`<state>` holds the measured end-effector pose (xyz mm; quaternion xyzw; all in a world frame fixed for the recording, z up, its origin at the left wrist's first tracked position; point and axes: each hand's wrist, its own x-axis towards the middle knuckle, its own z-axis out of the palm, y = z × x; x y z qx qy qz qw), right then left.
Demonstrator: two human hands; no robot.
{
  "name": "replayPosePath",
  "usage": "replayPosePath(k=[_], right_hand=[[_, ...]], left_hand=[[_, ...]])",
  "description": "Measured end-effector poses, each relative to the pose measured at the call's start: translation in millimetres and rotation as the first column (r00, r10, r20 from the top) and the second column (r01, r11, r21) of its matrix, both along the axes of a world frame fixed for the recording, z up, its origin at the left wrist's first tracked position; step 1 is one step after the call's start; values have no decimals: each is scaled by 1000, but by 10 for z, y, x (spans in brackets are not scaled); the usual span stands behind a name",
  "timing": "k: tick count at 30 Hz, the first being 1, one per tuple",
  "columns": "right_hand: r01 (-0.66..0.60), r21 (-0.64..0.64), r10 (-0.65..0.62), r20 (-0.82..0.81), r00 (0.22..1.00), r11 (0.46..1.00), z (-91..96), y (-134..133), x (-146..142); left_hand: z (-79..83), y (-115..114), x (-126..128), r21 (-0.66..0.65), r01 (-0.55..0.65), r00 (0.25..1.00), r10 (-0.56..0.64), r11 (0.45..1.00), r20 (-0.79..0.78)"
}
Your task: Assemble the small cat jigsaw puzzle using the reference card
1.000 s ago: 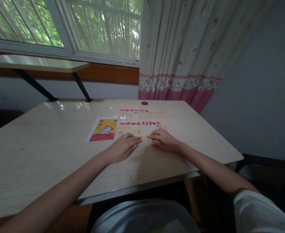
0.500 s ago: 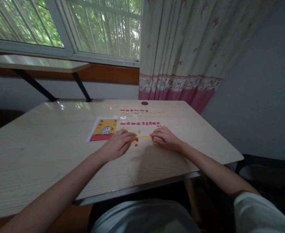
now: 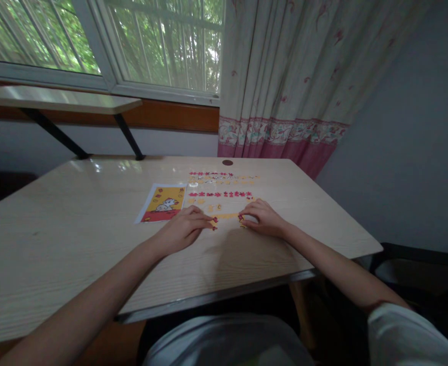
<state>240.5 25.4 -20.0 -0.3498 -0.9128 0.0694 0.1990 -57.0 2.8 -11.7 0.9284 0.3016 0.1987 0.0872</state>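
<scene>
On the table [image 3: 75, 244], the left hand [image 3: 183, 230] and right hand [image 3: 264, 219] are half curled, fingertips set against the two ends of one yellow puzzle strip [image 3: 227, 216]; whether it is gripped cannot be told. Farther off, one picture card [image 3: 162, 203] is seen at left and two red rows of pieces [image 3: 219, 193] beyond.

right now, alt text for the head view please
The left hand and right hand rest on a pale table at either end of a row of yellow puzzle pieces. A printed picture lies to their left; more pieces sit beyond.

A room in a home: a wooden desk [image 3: 75, 244] stands under a window [image 3: 94, 46], with a flowered curtain [image 3: 285, 76] hanging past its far right corner.
</scene>
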Motion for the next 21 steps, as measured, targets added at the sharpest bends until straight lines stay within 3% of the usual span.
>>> replayPosePath(k=[8, 15, 21], right_hand=[[13, 1, -13, -14, 1000, 1000, 8, 21, 55], [218, 62, -210, -112, 971, 974, 76, 273, 359], [283, 58, -281, -41, 959, 957, -1, 433, 435]], left_hand=[[-7, -2, -8, 8, 17, 1000, -17, 1000, -1], [20, 19, -111, 54, -28, 999, 29, 998, -20], [52, 17, -119, 46, -44, 998, 47, 998, -49]])
